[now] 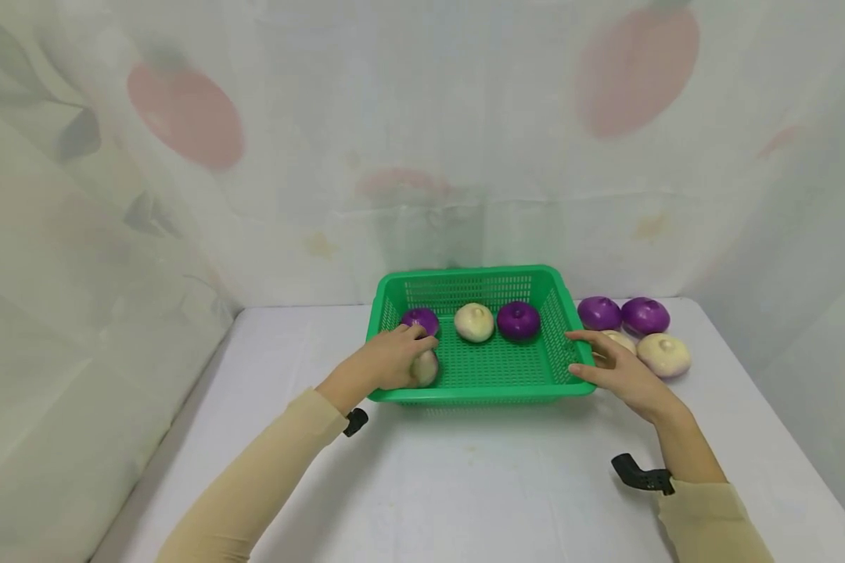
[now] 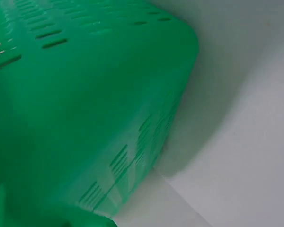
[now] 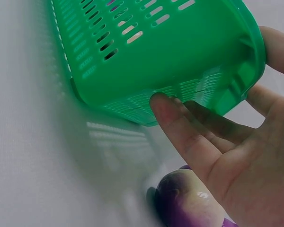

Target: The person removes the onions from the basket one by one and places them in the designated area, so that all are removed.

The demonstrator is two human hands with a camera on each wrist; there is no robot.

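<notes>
A green plastic basket (image 1: pixel 496 391) with slotted walls stands towards the back of the table. Inside its left end my left hand (image 1: pixel 389 360) grips a pale turnip (image 1: pixel 426 368), fingers over the top and part of it covered. A purple turnip (image 1: pixel 421 319) lies just beyond those fingers. Further right in the basket sit a cream turnip (image 1: pixel 474 322) and a dark purple turnip (image 1: pixel 518 320). My right hand (image 1: pixel 623 375) holds the basket's right rim between thumb and fingers; the right wrist view shows the fingertips (image 3: pixel 163 106) along the outer wall.
Right of the basket, several more turnips are grouped: two purple ones, the outer one (image 1: pixel 645 316) near the back edge, and cream ones, one (image 1: pixel 664 355) beside my right hand. A patterned curtain (image 1: pixel 422 141) hangs behind the white table (image 1: pixel 465 485).
</notes>
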